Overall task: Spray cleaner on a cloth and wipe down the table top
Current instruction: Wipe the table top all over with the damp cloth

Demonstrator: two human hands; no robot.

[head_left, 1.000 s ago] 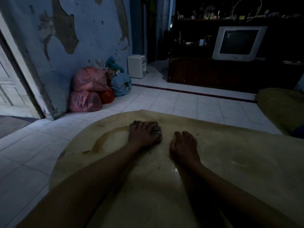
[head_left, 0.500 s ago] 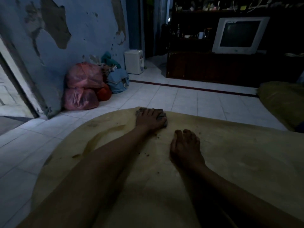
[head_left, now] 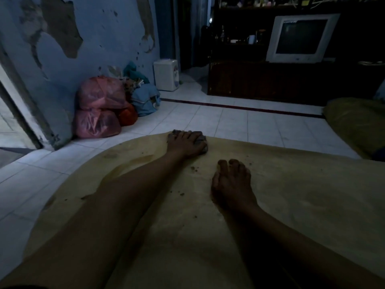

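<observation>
Cloth [head_left: 201,142], grey, bunched under left hand [head_left: 184,143]

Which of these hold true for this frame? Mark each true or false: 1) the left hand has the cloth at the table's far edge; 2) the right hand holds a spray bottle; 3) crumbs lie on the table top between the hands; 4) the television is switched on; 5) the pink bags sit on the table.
1) True: the left hand presses the cloth at the far edge of the table top.
2) False: the right hand rests flat on the table and holds nothing; no spray bottle is in view.
3) True: dark crumbs lie there.
4) False: the television screen is dark.
5) False: the pink bags sit on the floor by the wall.
</observation>
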